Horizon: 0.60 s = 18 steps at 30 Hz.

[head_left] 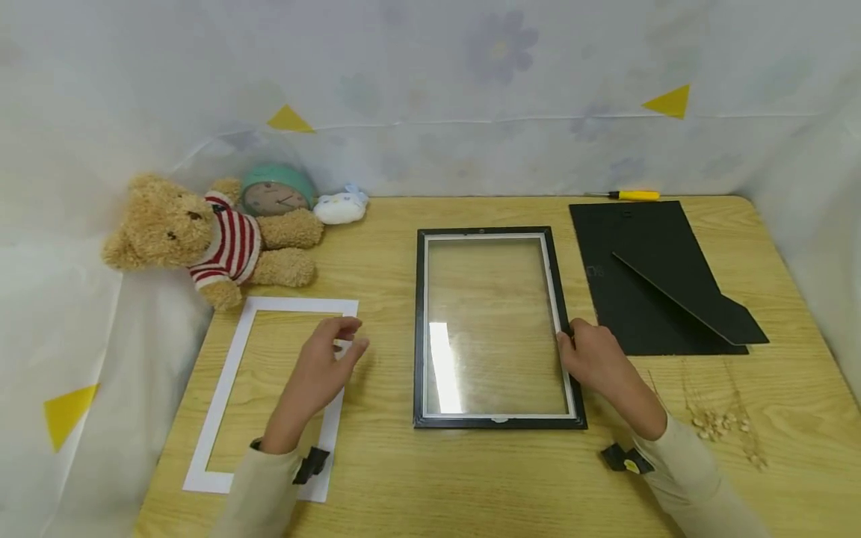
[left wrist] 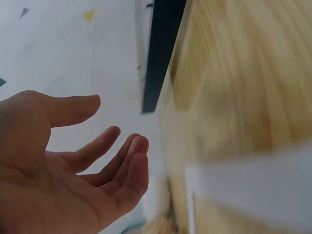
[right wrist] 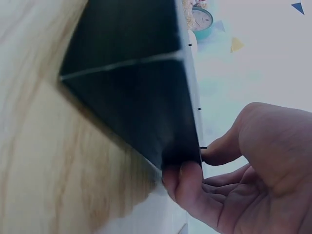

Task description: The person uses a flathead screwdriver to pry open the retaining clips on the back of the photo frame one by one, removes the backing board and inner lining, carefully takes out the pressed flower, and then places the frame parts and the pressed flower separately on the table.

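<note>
A black picture frame with a glass pane lies on the table, its silvery inner edge facing up. My right hand grips its right side, thumb on the upper edge and fingers curled against the outer side, as the right wrist view shows. My left hand hovers over the white mat border, fingers loosely bent and apart, holding nothing. In the left wrist view that palm faces the black frame's side from a short distance.
A black backing board with its stand leg raised lies at the right, a yellow screwdriver behind it. Dried flowers lie near my right forearm. A teddy bear, green clock and small white plush sit back left.
</note>
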### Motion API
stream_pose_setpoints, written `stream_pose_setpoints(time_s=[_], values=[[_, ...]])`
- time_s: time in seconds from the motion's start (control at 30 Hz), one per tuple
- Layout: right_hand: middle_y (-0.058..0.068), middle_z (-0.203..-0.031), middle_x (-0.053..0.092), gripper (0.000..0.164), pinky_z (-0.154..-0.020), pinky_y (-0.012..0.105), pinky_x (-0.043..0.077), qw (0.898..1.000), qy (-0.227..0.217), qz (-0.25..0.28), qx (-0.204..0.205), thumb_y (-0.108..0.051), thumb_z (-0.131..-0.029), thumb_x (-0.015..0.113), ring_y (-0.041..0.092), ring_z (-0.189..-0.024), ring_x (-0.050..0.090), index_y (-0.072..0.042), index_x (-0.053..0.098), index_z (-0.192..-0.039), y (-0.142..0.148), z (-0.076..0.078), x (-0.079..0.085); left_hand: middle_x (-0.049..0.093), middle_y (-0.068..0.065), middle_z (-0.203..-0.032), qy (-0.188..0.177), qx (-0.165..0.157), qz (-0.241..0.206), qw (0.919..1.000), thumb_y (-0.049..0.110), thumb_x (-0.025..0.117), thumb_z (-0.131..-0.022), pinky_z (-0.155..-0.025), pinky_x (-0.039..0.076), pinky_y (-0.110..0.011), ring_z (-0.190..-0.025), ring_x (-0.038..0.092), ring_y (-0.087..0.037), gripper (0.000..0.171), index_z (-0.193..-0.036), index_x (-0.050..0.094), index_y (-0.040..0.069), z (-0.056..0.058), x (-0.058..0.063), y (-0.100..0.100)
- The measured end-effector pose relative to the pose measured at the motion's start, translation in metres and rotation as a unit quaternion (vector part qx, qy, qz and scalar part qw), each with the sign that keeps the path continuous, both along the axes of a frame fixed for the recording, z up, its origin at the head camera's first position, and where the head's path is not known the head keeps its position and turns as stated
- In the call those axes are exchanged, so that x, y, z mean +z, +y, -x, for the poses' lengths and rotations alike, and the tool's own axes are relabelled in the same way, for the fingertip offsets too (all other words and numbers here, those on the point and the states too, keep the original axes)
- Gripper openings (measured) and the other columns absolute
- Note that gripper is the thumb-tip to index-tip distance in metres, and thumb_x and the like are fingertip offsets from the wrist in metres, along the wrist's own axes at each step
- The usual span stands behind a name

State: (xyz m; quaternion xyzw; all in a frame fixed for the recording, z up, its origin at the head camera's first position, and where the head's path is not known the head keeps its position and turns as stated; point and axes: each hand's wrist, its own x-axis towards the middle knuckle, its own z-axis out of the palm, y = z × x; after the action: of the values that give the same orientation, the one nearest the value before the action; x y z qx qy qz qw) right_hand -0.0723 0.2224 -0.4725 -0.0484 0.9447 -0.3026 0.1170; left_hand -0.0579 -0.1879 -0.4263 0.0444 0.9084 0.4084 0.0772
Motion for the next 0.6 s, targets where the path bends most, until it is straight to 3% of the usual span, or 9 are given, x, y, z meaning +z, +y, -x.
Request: stream_pose_setpoints(time_s=[0.13, 0.23, 0.3, 0.47, 0.6], values=[[0.008, -0.063, 0.049, 0.026, -0.049, 0.034, 0.037, 1.0, 0.016, 0.005, -0.008, -0.013, -0.104, 0.047, 0.02, -0.051, 0.045, 0.009, 0.057, -0.096, -0.001, -0.003, 0.002, 0.056, -0.019, -0.133, -0.058, -0.023, -0.075, 0.9952, 0.026, 0.06, -0.102, -0.096, 0.047, -0.05, -0.118, 0.056, -0.03, 0.051, -0.144, 0.045, 0.0, 0.016, -0.013, 0.022], [0.01, -0.068, 0.054, 0.03, -0.051, 0.035, 0.04, 1.0, 0.022, 0.007, -0.012, -0.015, -0.104, 0.047, 0.021, -0.054, 0.048, 0.014, 0.056, -0.107, -0.001, -0.006, 0.006, 0.057, -0.021, -0.132, -0.114, -0.026, -0.148, 0.982, 0.031, 0.058, -0.103, -0.097, 0.049, -0.048, -0.117, 0.059, -0.031, 0.058, -0.149, 0.038, 0.002, 0.025, -0.019, 0.036], [0.012, -0.073, 0.058, 0.034, -0.053, 0.035, 0.042, 1.0, 0.024, 0.012, -0.014, -0.016, -0.105, 0.047, 0.02, -0.057, 0.051, 0.016, 0.055, -0.113, -0.002, -0.009, 0.009, 0.059, -0.023, -0.129, -0.155, -0.023, -0.214, 0.9641, 0.034, 0.056, -0.104, -0.097, 0.05, -0.047, -0.115, 0.062, -0.032, 0.059, -0.15, 0.035, 0.003, 0.029, -0.023, 0.045], [0.014, -0.079, 0.062, 0.035, -0.054, 0.036, 0.045, 0.999, 0.044, 0.023, -0.016, -0.015, -0.105, 0.05, 0.019, -0.06, 0.054, 0.017, 0.055, -0.117, -0.007, -0.016, 0.015, 0.066, -0.018, -0.112, -0.22, 0.005, -0.358, 0.9076, 0.033, 0.052, -0.106, -0.094, 0.053, -0.043, -0.103, 0.068, -0.027, 0.05, -0.139, 0.041, -0.002, 0.034, -0.027, 0.063], [0.013, -0.077, 0.062, 0.033, -0.053, 0.035, 0.044, 0.998, 0.052, 0.024, -0.02, -0.015, -0.104, 0.051, 0.018, -0.058, 0.053, 0.016, 0.056, -0.115, -0.005, -0.017, 0.016, 0.063, -0.011, -0.101, -0.241, 0.029, -0.403, 0.8825, 0.031, 0.047, -0.108, -0.089, 0.056, -0.038, -0.094, 0.067, -0.022, 0.045, -0.134, 0.042, -0.005, 0.036, -0.029, 0.07]])
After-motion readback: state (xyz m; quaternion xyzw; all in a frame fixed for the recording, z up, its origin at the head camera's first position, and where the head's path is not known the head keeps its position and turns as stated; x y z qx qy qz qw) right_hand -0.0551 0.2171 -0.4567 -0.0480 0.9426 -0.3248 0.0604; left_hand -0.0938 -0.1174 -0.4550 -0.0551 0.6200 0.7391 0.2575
